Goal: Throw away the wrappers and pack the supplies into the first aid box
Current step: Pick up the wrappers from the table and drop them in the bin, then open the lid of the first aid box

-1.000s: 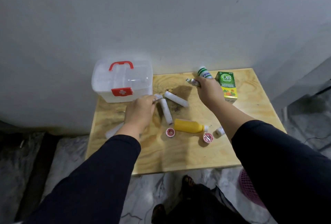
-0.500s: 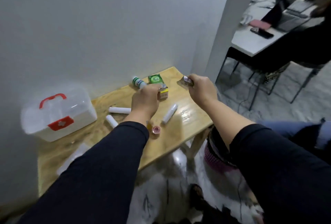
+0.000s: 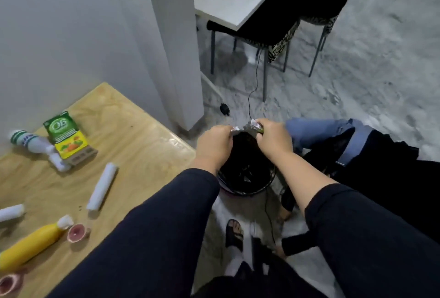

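Over on the pale wooden table [image 3: 133, 135], at about nine o'clock from the hands, supplies lie unpacked: a green-and-yellow carton [image 3: 67, 139], a white bandage roll [image 3: 102, 187], a yellow bottle [image 3: 31, 244]. The left hand [image 3: 215, 143] pinches a small white scrap of wrapper [image 3: 236, 128] in curled fingertips. Just beside it, at three o'clock, the right hand [image 3: 273, 139] grips a crumpled silver-and-green wrapper [image 3: 253, 127]. Both wrappers hang directly above the black-lined waste bin [image 3: 246, 171], at six o'clock below the fingers, so letting go looks enough to drop them in
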Tool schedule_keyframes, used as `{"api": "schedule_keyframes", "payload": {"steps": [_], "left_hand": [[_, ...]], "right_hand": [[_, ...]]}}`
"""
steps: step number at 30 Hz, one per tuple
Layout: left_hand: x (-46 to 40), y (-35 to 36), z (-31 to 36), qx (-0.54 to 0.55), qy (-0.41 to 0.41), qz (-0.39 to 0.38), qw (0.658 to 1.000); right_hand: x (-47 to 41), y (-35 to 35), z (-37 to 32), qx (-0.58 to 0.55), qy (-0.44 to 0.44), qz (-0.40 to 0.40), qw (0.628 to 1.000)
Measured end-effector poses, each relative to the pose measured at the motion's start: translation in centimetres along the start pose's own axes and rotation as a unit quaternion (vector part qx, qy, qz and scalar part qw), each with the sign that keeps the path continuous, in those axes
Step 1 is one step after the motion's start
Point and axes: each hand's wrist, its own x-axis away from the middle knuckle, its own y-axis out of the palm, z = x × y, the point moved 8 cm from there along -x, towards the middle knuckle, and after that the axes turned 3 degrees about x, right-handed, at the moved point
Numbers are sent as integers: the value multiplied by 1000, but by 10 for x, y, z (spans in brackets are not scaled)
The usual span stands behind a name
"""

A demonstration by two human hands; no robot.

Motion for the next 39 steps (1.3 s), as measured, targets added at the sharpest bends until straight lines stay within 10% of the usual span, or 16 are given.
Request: {"api": "schedule_keyframes", "payload": {"steps": [15, 26, 39], "left_hand": [[-66, 96, -9, -42, -54, -151, 986], [-7, -43, -40, -114, -58, -51, 990], [266, -211, -204, -105, -244, 133, 955]], "right_hand": [[-57, 81, 72, -8, 17, -185, 983], [-29, 16, -60, 78, -114, -161, 977], [161, 52, -318, 92, -339, -121, 929]]}}
